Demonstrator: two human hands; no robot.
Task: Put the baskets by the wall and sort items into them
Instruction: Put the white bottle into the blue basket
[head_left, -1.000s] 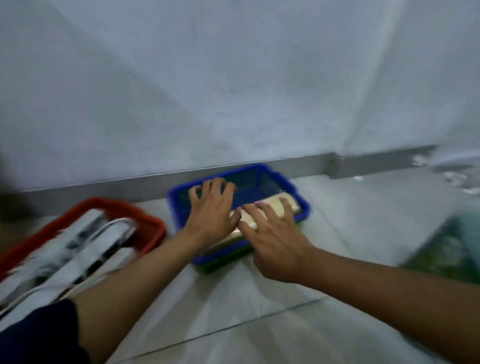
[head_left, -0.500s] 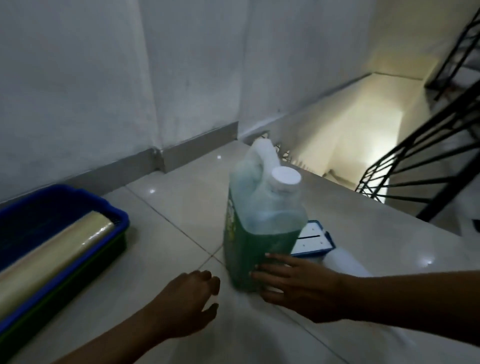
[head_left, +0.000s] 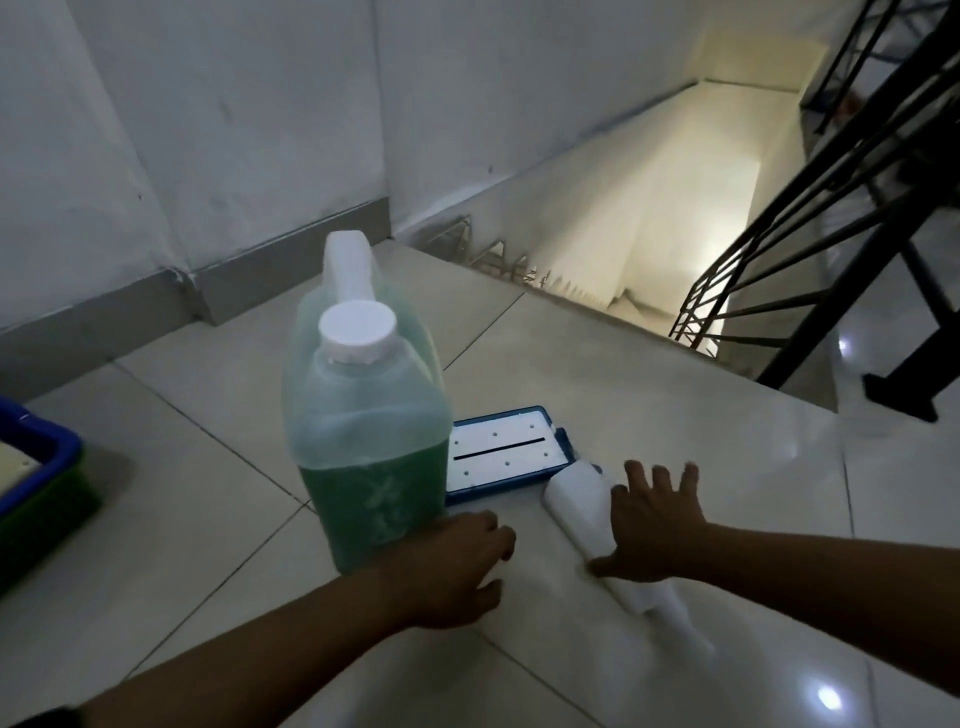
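Two hands low | right hand (head_left: 655, 525) spread on tool (head_left: 582, 506), ungripped | left hand (head_left: 457, 564) loosely curled, empty, beside jug (head_left: 363, 426) | risk: nudged jug topples

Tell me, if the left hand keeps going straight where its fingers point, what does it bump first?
Probably the white tool lying on the floor. The left hand points right and a little forward, just past the jug, and the tool lies across that line. Depth is hard to judge here.
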